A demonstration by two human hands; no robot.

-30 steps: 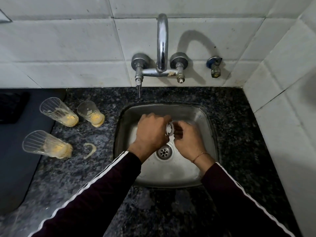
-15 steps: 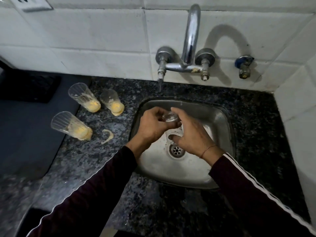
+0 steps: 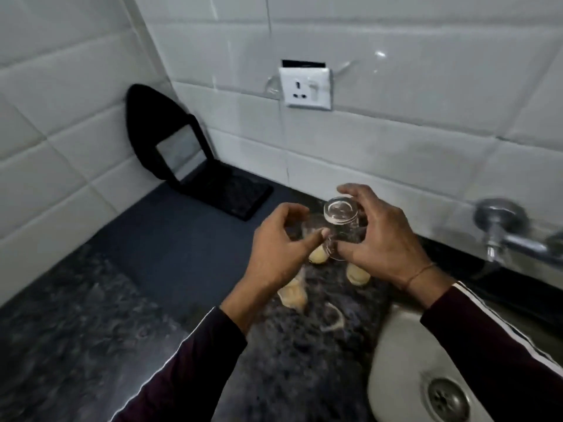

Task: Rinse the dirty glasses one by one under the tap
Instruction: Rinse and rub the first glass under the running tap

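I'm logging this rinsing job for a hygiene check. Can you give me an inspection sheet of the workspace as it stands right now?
Surface: dark speckled stone counter, with a smooth grey section on its left; a yellowish ring smear near the sink.
Job's things: clear glass held base-up above the counter; dirty glasses with yellow residue beneath the hands, partly hidden; steel sink at lower right; tap fitting at right edge, blurred.
Clutter: black stand with a mirror-like panel in the corner.
Grippers: right hand grips the glass; left hand open, beside it.
Cables: nothing seen.
Surroundings: white tiled walls; wall socket.
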